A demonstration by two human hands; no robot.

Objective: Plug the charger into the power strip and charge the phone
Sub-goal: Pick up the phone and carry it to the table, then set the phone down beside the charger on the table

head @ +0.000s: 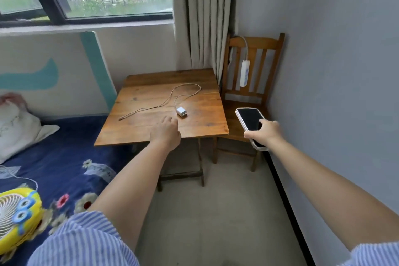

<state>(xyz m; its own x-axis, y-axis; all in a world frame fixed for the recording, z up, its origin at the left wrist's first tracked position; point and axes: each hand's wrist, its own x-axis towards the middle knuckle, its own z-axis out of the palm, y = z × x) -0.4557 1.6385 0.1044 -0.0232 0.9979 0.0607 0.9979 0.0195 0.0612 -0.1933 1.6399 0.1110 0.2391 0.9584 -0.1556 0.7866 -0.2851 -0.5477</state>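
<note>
A small white charger (181, 111) lies on the wooden table (149, 129), its pale cable (172, 96) looping back and trailing left to a loose plug end. My left hand (165, 131) hovers over the table's near edge just short of the charger, fingers loosely curled and holding nothing. My right hand (265, 131) grips a dark-screened phone (250, 119) in a clear case, held over the seat of the wooden chair (254, 95). A white power strip (244, 73) hangs upright on the chair's backrest by its own cord.
A bed with a dark blue floral cover (64, 157) lies left of the table, with a pillow (17, 127) and a yellow cartoon fan (17, 216) on it. Grey curtain (205, 17) hangs behind the table. A grey wall (334, 71) runs along the right.
</note>
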